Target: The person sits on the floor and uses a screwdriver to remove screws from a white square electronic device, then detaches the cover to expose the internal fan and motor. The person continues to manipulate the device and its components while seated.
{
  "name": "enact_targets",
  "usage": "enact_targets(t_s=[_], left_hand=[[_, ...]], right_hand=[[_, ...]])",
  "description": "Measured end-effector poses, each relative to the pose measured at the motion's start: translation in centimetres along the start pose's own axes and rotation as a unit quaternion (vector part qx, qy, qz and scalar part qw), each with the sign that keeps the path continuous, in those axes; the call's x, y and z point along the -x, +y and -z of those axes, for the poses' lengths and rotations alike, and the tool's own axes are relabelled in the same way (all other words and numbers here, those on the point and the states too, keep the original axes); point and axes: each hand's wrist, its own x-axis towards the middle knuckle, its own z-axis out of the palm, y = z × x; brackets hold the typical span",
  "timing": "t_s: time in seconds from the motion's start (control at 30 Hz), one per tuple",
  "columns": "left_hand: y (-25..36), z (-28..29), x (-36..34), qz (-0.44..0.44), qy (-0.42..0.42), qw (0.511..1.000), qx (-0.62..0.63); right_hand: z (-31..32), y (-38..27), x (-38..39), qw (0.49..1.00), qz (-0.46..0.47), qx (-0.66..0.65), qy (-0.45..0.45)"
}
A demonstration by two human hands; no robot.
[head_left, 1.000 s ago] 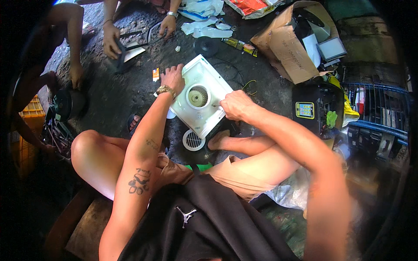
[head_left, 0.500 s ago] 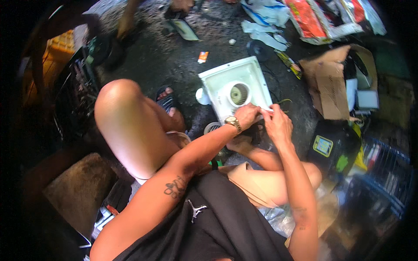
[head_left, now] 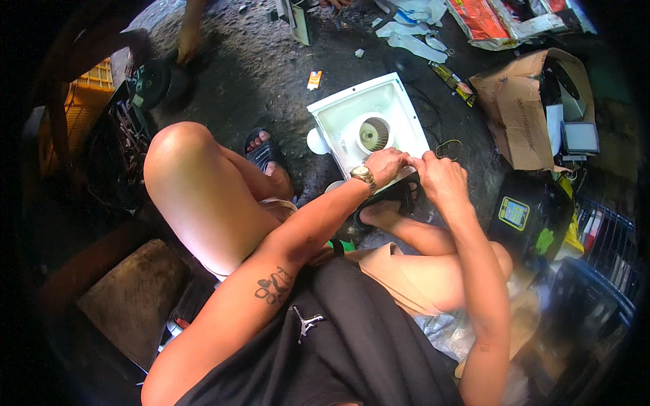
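A white square ventilation fan housing [head_left: 338, 115] lies tilted on the ground before me, its round blower wheel [head_left: 374, 135] showing in the middle. Over the housing's near right corner, my left hand [head_left: 387, 166], with a wristwatch [head_left: 363, 176], has its fingers closed in a pinch. My right hand [head_left: 443, 178] is curled closed right beside it, thumb and index finger toward the left fingertips. Whatever small thing lies between the fingers is mostly hidden, and I cannot make it out.
An open cardboard box [head_left: 511, 122] stands to the right, with a black case [head_left: 528, 216] nearer. Plastic packaging [head_left: 477, 24] lies at the far right. Another person's hand [head_left: 187, 46] reaches down at the far left, near a yellow crate [head_left: 91, 88]. A small orange packet [head_left: 314, 80] lies beyond the housing.
My right hand has turned and curled more, and the small white piece seen between my hands is now mostly covered. The view has shifted slightly; the left hand keeps its place at the housing corner.
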Motion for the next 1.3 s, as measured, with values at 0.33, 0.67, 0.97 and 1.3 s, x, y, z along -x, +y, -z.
enact_targets(t_s=[0.33, 0.67, 0.97, 1.3], left_hand=[[-0.5, -0.1, -0.5, -0.025, 0.000, 0.999, 0.024], [-0.2, 0.3, -1.2, -0.026, -0.037, 0.998, -0.033], [0.6, 1.0, 0.2, -0.063, -0.006, 0.998, 0.001], [0.9, 0.5, -1.6, -0.149, 0.054, 0.987, -0.014]], right_hand=[[0.3, -0.1, 0.5, 0.998, 0.011, -0.055, 0.021], [0.1, 0.7, -0.4, 0.998, 0.055, -0.017, -0.033], [-1.0, 0.2, 1.2, 0.994, 0.068, -0.046, 0.067], [-3.2, 3.0, 0.2, 0.989, 0.081, -0.061, 0.106]])
